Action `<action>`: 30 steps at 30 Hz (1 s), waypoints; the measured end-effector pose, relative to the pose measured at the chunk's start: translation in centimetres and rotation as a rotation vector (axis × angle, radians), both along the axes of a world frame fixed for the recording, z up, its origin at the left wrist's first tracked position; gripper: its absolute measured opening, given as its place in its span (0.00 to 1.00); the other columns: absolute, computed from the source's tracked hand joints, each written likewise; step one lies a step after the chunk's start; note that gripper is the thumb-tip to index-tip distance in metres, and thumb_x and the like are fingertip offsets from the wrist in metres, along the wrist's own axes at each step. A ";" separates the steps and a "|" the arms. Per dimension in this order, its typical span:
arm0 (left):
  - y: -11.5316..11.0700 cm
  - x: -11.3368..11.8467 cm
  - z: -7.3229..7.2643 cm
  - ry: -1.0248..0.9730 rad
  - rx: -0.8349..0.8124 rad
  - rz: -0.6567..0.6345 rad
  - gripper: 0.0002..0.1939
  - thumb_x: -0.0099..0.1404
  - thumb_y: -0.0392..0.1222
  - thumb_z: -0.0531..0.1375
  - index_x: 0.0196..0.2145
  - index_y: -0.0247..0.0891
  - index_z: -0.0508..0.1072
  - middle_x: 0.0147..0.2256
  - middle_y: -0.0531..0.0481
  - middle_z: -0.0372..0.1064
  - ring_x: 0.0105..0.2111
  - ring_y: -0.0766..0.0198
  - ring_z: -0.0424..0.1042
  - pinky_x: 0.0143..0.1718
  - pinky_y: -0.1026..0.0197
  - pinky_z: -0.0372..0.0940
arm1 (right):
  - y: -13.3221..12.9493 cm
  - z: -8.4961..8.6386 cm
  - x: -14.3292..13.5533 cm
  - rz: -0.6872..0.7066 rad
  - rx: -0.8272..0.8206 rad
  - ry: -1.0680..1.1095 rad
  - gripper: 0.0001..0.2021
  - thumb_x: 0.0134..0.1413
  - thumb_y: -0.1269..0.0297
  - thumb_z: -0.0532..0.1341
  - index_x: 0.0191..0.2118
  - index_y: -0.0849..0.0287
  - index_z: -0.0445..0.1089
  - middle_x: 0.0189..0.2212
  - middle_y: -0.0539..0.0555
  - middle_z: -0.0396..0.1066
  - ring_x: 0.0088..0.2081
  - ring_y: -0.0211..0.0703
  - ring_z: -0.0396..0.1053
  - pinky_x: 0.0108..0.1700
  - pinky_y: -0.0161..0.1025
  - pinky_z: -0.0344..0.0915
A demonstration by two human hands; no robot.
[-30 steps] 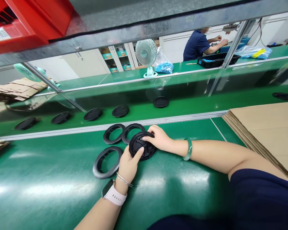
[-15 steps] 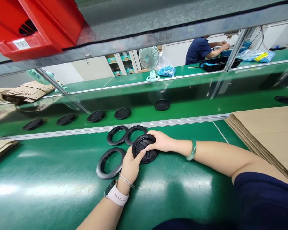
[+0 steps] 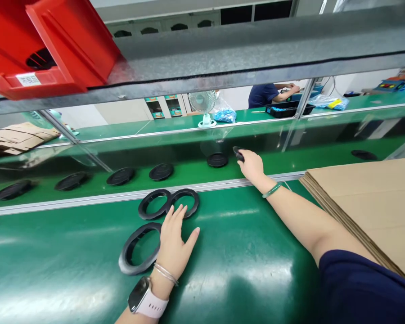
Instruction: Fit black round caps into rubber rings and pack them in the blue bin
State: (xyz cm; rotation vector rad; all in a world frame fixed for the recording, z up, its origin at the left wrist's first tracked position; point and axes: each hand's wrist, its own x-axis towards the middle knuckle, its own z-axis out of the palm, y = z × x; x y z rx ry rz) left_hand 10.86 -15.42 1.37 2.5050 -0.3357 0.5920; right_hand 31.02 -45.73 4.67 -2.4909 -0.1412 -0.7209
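My right hand [image 3: 251, 167] reaches over the green conveyor strip, fingers closed on a black round vent [image 3: 238, 153] seen nearly edge-on and mostly hidden by the hand. To its left, another black round vent [image 3: 217, 159] lies flat on the strip. My left hand [image 3: 175, 240] is open, fingers spread, holding nothing. Beside and partly behind that hand is a large black ring [image 3: 124, 265] on the green table. Beyond its fingertips two more rings, a left one [image 3: 142, 209] and a right one [image 3: 195, 204], touch each other.
Several black round vents, such as one [image 3: 161, 171], lie along the conveyor strip [image 3: 189, 173]. Flat cardboard [image 3: 364, 193] is stacked on the right. A metal shelf [image 3: 222, 49] with a red bin [image 3: 74, 49] crosses overhead. Behind, a person [image 3: 263, 95] works near a fan [image 3: 204, 105].
My right hand has carried the black round vent away from my left hand, forward and right over the strip. My left hand has let go and spread its fingers. The view has shifted.
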 end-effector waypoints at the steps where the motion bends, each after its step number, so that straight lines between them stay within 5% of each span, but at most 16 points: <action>1: 0.1 0.1 -0.6 0.000 0.063 -0.008 0.31 0.67 0.51 0.58 0.64 0.38 0.57 0.62 0.39 0.57 0.67 0.42 0.46 0.64 0.32 0.48 | -0.9 -0.4 0.6 -0.017 -0.097 0.059 0.19 0.56 0.74 0.68 0.53 0.66 0.69 0.51 0.66 0.67 0.56 0.63 0.61 0.59 0.55 0.56; 3: 0.2 0.3 -1.5 0.024 0.130 -0.019 0.34 0.67 0.51 0.58 0.65 0.37 0.54 0.62 0.37 0.56 0.67 0.40 0.45 0.64 0.28 0.47 | -1.5 -1.2 1.1 -0.004 -0.181 0.124 0.18 0.54 0.71 0.72 0.49 0.70 0.72 0.49 0.71 0.67 0.55 0.69 0.61 0.58 0.61 0.56; 6: -0.1 0.1 -1.6 0.079 0.124 -0.118 0.32 0.67 0.47 0.58 0.65 0.40 0.56 0.58 0.39 0.59 0.65 0.44 0.49 0.64 0.31 0.50 | 0.4 -2.4 0.6 0.115 -0.231 0.100 0.18 0.60 0.66 0.70 0.53 0.69 0.72 0.48 0.70 0.68 0.55 0.66 0.62 0.59 0.59 0.56; 12: -2.2 -1.7 1.2 0.351 0.063 -0.559 0.17 0.62 0.36 0.62 0.48 0.46 0.71 0.48 0.48 0.65 0.64 0.51 0.51 0.69 0.37 0.41 | 3.4 -3.7 -0.1 0.554 -0.317 0.135 0.18 0.61 0.65 0.70 0.56 0.56 0.73 0.55 0.54 0.67 0.58 0.49 0.63 0.62 0.42 0.60; 15: -3.3 -2.7 2.3 0.462 0.024 -0.715 0.10 0.58 0.33 0.64 0.37 0.43 0.72 0.42 0.51 0.67 0.63 0.55 0.55 0.70 0.44 0.39 | 2.9 -3.8 0.1 0.639 -0.302 0.169 0.16 0.63 0.65 0.68 0.55 0.58 0.74 0.56 0.56 0.65 0.59 0.50 0.62 0.62 0.44 0.61; 19: -3.7 -3.3 2.7 0.482 -0.091 -0.766 0.11 0.54 0.31 0.66 0.34 0.42 0.71 0.38 0.53 0.69 0.60 0.57 0.59 0.70 0.49 0.41 | 2.5 -3.9 0.2 0.669 -0.274 0.188 0.17 0.65 0.66 0.66 0.57 0.58 0.72 0.58 0.57 0.64 0.60 0.50 0.59 0.63 0.47 0.61; 25: -3.2 -3.4 2.4 0.473 -0.215 -0.784 0.15 0.51 0.29 0.69 0.34 0.41 0.72 0.39 0.53 0.70 0.59 0.57 0.61 0.68 0.53 0.48 | 2.7 -3.5 -0.1 0.625 -0.309 0.181 0.16 0.64 0.66 0.66 0.56 0.60 0.73 0.60 0.59 0.60 0.64 0.52 0.53 0.66 0.48 0.54; 30: -3.3 -3.4 2.4 0.498 -0.202 -0.802 0.17 0.50 0.30 0.71 0.35 0.42 0.73 0.40 0.54 0.70 0.59 0.57 0.60 0.65 0.56 0.52 | 2.4 -2.8 0.0 0.095 -0.542 0.235 0.19 0.68 0.54 0.63 0.57 0.62 0.72 0.68 0.57 0.41 0.69 0.55 0.33 0.69 0.52 0.36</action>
